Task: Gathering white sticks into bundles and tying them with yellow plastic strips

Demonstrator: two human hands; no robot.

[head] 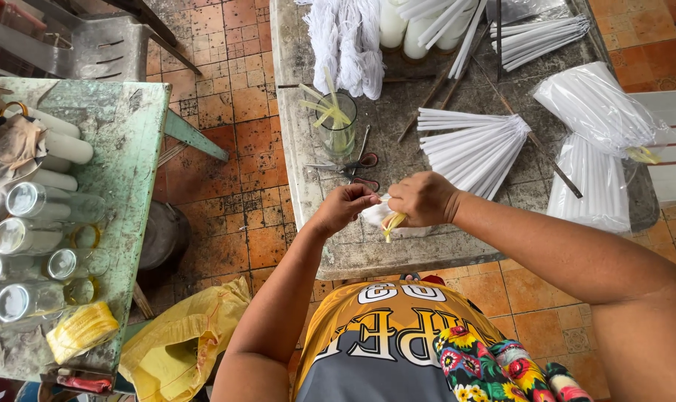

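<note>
Over the near edge of a worn grey table (pixel 308 186), both hands meet around a small white bundle (pixel 379 214). The right hand (pixel 423 198) is closed over the bundle's top, and the left hand (pixel 345 206) pinches its left side between fingertips and thumb. A yellow band (pixel 391 225) hangs from the bundle below the right hand.

Just beyond the hands lie scissors (pixel 356 167) with dark red handles. Farther off stands a clear glass (pixel 338 123) holding pale yellow strips. To the right of it, a fan of thin white candles (pixel 472 145) spreads across the tabletop. Two bagged candle packs (pixel 594 141) lie at the right edge, one partly over the other. At the far side hang white wicks (pixel 345 41), with thicker candles (pixel 393 26) and more thin ones (pixel 539 36) beside them. A few dark thin rods (pixel 434 93) lie slantwise between these things. The tabletop is stained, scratched and dusty.

On the left stands a second table (pixel 126 149), its green paint chipped and blotched. Clear tubes (pixel 33 238) lie in a row on it, near a yellow roll (pixel 81 327) at the near end. Below it sits a yellow bag (pixel 178 342). The floor (pixel 234 171) is orange-brown tile, grimy and worn. A grey metal chair (pixel 100 41) stands at the far left.
</note>
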